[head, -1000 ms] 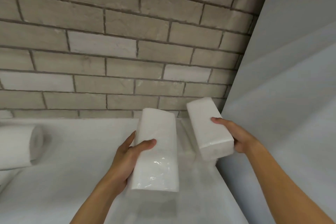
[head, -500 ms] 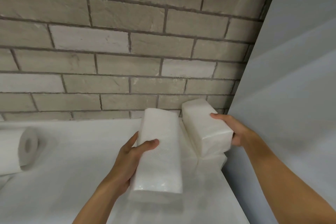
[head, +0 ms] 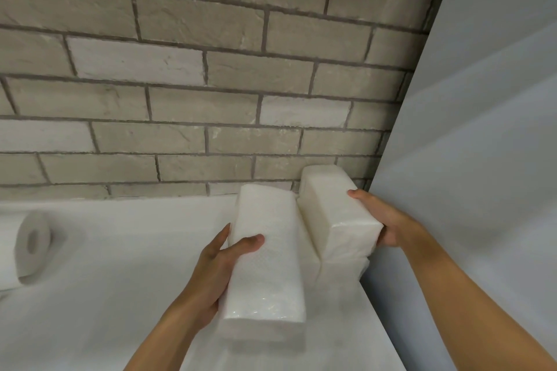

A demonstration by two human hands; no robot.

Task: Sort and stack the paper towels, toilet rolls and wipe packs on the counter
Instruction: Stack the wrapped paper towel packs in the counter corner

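Across the white counter (head: 120,295), a paper towel roll (head: 30,247) lies on its side at the left, cut off by the frame edge. Rightward, the near pack (head: 266,265) is gripped by the left hand (head: 211,268). The right hand (head: 388,226) grips the far pack (head: 334,214), which sits on a lower pack (head: 340,262) that is hard to make out.

Seemingly free counter (head: 126,265) between roll (head: 30,244), packs (head: 265,265)
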